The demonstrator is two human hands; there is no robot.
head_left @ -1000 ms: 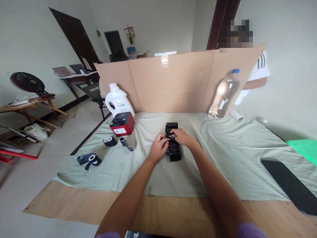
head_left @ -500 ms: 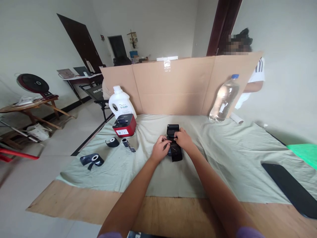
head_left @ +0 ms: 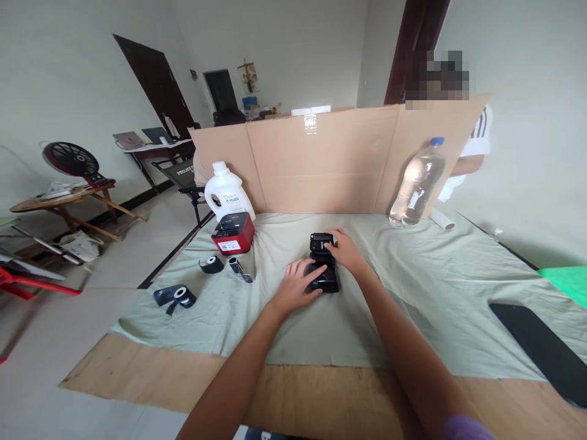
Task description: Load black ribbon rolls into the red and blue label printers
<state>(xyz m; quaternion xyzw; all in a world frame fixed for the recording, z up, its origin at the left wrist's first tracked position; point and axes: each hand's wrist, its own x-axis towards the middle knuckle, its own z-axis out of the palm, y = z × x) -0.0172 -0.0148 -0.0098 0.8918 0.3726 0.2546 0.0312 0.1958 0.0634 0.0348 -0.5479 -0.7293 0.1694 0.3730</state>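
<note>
A small black device with a hinged lid (head_left: 321, 243), which looks like a portable printer, sits on the cloth in front of me. Glossy dark film or paper (head_left: 326, 282) lies over its near part. My left hand (head_left: 296, 286) rests against the device's left side, fingers stretched out and spread, the index finger reaching across the top. At the raised lid, my right hand (head_left: 342, 249) grips the right edge between thumb and fingers. The inside of the device is mostly hidden by the hands.
On the left are a red-and-black box-shaped machine (head_left: 233, 233), a white jug (head_left: 229, 194) and dark rolls (head_left: 181, 296). A water bottle (head_left: 418, 183) stands at the right before a cardboard screen (head_left: 321, 162). A black slab (head_left: 539, 348) lies near right; a person (head_left: 474, 146) is behind.
My left hand has opened from a pinch and spread over the device's side. The right hand has shifted up to the lid. The film strip hanging in front now reaches less far down.
</note>
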